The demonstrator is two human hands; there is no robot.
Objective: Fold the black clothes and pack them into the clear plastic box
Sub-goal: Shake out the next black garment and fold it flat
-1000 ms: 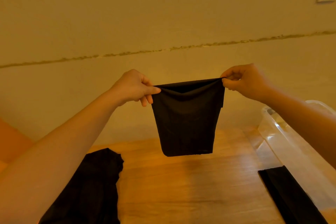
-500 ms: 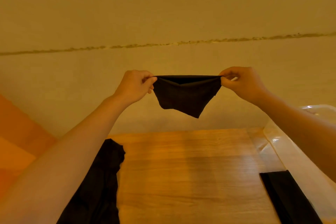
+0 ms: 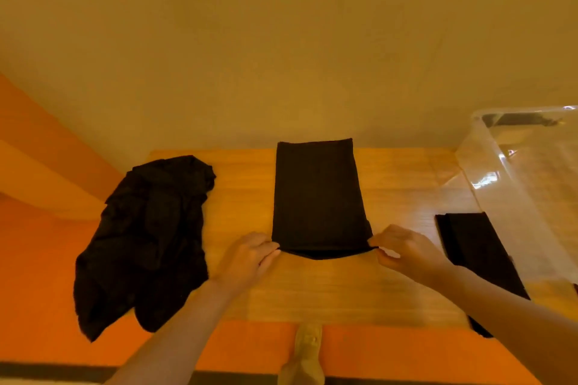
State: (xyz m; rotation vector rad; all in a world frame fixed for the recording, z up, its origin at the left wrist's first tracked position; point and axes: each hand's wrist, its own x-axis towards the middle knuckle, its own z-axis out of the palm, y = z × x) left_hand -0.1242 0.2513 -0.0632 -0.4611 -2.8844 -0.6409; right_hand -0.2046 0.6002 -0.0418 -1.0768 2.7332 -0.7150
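- The left hand (image 3: pixel 250 255) pinches the near left corner of the black garment (image 3: pixel 317 197), and the right hand (image 3: pixel 403 248) pinches the near right corner.
- The garment lies flat in the middle of the counter (image 3: pixel 391 284).
- The clear plastic box (image 3: pixel 528 172) stands at the right, the unfolded pile (image 3: pixel 147 234) at the left.
- Risk: an uneven pull could wrinkle the thin cloth and make the fold crooked.

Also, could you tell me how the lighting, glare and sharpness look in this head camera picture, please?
Head view: warm orange-yellow light tints everything; the black cloth laid flat and the crumpled pile show almost no fabric detail; bright glare spots sit on the clear plastic box; wide-angle distortion bends the table edges; overall slightly soft, though each hand's grip, left and right, reads clearly.
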